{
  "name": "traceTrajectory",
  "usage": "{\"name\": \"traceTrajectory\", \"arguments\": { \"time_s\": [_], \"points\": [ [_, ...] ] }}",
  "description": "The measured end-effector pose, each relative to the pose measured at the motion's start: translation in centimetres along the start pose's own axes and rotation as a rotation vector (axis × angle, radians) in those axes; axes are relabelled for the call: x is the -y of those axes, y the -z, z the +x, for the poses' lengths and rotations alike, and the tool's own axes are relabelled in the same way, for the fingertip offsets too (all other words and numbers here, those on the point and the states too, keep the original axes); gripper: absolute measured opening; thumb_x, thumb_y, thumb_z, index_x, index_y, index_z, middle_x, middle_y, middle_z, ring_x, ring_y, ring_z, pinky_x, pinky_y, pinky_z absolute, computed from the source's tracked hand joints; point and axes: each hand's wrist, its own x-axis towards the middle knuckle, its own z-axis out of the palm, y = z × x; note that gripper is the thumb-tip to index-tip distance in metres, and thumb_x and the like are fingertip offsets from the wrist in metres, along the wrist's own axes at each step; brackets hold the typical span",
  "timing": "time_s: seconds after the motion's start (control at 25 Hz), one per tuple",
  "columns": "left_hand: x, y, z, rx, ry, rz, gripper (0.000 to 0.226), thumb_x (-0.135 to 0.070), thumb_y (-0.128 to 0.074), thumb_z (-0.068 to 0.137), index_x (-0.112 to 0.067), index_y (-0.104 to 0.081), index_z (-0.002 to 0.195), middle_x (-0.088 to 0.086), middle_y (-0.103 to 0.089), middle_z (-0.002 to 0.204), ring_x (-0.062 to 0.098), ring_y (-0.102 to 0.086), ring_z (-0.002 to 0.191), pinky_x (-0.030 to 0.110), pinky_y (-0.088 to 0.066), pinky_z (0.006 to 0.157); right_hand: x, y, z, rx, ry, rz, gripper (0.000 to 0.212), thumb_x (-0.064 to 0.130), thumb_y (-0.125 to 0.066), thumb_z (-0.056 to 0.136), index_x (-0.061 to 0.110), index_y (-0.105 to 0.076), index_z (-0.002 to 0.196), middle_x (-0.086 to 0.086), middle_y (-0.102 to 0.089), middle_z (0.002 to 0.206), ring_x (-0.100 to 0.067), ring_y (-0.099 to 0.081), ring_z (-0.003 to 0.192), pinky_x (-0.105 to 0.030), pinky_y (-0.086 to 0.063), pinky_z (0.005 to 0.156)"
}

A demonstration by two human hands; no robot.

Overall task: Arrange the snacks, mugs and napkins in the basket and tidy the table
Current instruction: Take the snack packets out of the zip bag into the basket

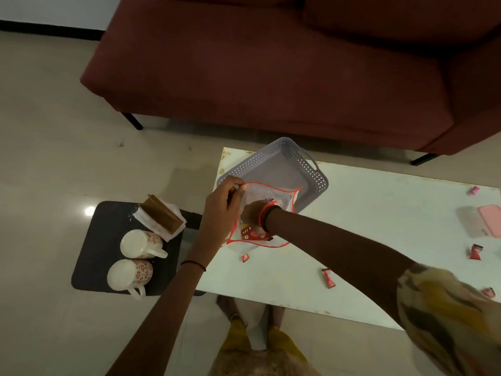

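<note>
Basket (279, 169) at surface (379, 226) far-left corner; two mugs (141, 244); left hand (221, 204) pinches bag (282, 196) rim, right hand (253, 213) inside, grip unclear; red packet (252, 234) reads "SEV".

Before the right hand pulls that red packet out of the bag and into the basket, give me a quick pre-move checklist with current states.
1. Clear bag mouth held open: ok, left hand pinches its red-trimmed rim.
2. Right hand inside the bag: ok.
3. Grip on red snack packet: cannot tell, fingers are hidden.
4. Grey basket ready: ok, upright on the white table behind the bag, nothing visible inside.
5. Loose snacks collected: not ok, small wrappers lie on the table.
6. Mugs packed: not ok, both lie on the dark side stool.
</note>
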Motion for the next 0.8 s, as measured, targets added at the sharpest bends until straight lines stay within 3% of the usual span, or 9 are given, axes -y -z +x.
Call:
{"name": "traceTrajectory", "arguments": {
  "time_s": [0.12, 0.28, 0.4, 0.52, 0.64, 0.72, 0.8],
  "points": [
    [0.3, 0.2, -0.1, -0.069, 0.043, -0.009, 0.013, -0.009, -0.055, 0.091, 0.002, -0.059, 0.097, -0.004, -0.051, 0.068, 0.0, -0.047, 0.049, -0.003, -0.035, 0.053, 0.5, -1.4, 1.6, 0.069, 0.009, -0.009, 0.058, 0.029, -0.069, 0.079, 0.014, -0.053, 0.133, -0.005, -0.046, 0.144, -0.029, -0.044, 0.134, -0.049, -0.039, 0.108],
    [0.5, 0.2, 0.2, -0.12, 0.113, -0.051, 0.019, -0.013, -0.054, 0.091, 0.002, -0.058, 0.103, 0.01, -0.061, 0.08, 0.012, -0.053, 0.066, -0.004, -0.04, 0.059, 0.9, -3.3, 2.3, -0.202, 0.028, 0.135, 0.041, 0.007, -0.046, 0.096, 0.004, -0.046, 0.137, -0.016, -0.049, 0.142, -0.032, -0.048, 0.13, -0.041, -0.043, 0.105],
    [0.8, 0.3, 0.7, -0.132, 0.143, -0.062, 0.02, -0.017, -0.055, 0.091, -0.001, -0.058, 0.104, 0.015, -0.066, 0.086, 0.012, -0.056, 0.069, -0.005, -0.041, 0.061, 0.5, -2.1, 1.6, -0.242, 0.023, 0.192, 0.041, -0.003, -0.04, 0.097, -0.002, -0.044, 0.137, -0.023, -0.051, 0.139, -0.038, -0.05, 0.128, -0.042, -0.043, 0.104],
    [1.3, 1.1, 1.9, -0.106, 0.14, -0.032, 0.02, -0.021, -0.054, 0.091, -0.006, -0.058, 0.103, 0.01, -0.067, 0.09, 0.01, -0.057, 0.069, 0.002, -0.044, 0.064, -0.1, 0.2, -0.7, -0.357, -0.023, 0.24, 0.036, 0.001, -0.046, 0.093, 0.004, -0.053, 0.129, -0.019, -0.061, 0.124, -0.036, -0.059, 0.115, -0.04, -0.049, 0.091],
    [2.4, 2.5, 3.7, -0.075, 0.146, -0.004, 0.021, -0.023, -0.054, 0.091, -0.007, -0.058, 0.102, 0.009, -0.067, 0.093, 0.016, -0.06, 0.077, 0.018, -0.049, 0.071, -1.5, 2.3, -5.0, -0.565, -0.08, 0.327, 0.032, 0.008, -0.048, 0.094, 0.013, -0.053, 0.125, -0.013, -0.067, 0.112, -0.03, -0.066, 0.097, -0.033, -0.048, 0.071],
    [3.0, 3.4, 5.0, -0.071, 0.123, -0.01, 0.019, -0.02, -0.056, 0.09, -0.004, -0.058, 0.099, 0.008, -0.066, 0.087, 0.016, -0.06, 0.072, 0.015, -0.048, 0.067, -3.2, 3.9, -8.2, -0.68, -0.111, 0.468, 0.029, 0.018, -0.05, 0.096, 0.021, -0.057, 0.124, -0.003, -0.07, 0.114, -0.023, -0.068, 0.095, -0.025, -0.048, 0.071],
    [3.4, 4.0, 6.2, -0.069, 0.109, -0.008, 0.016, -0.017, -0.056, 0.09, -0.003, -0.058, 0.099, 0.006, -0.065, 0.082, 0.015, -0.059, 0.067, 0.012, -0.046, 0.063, -5.4, 5.2, -11.2, -0.769, -0.134, 0.725, 0.024, 0.019, -0.051, 0.097, 0.021, -0.064, 0.118, 0.004, -0.071, 0.103, -0.02, -0.067, 0.09, -0.017, -0.049, 0.071]
  ]
}}
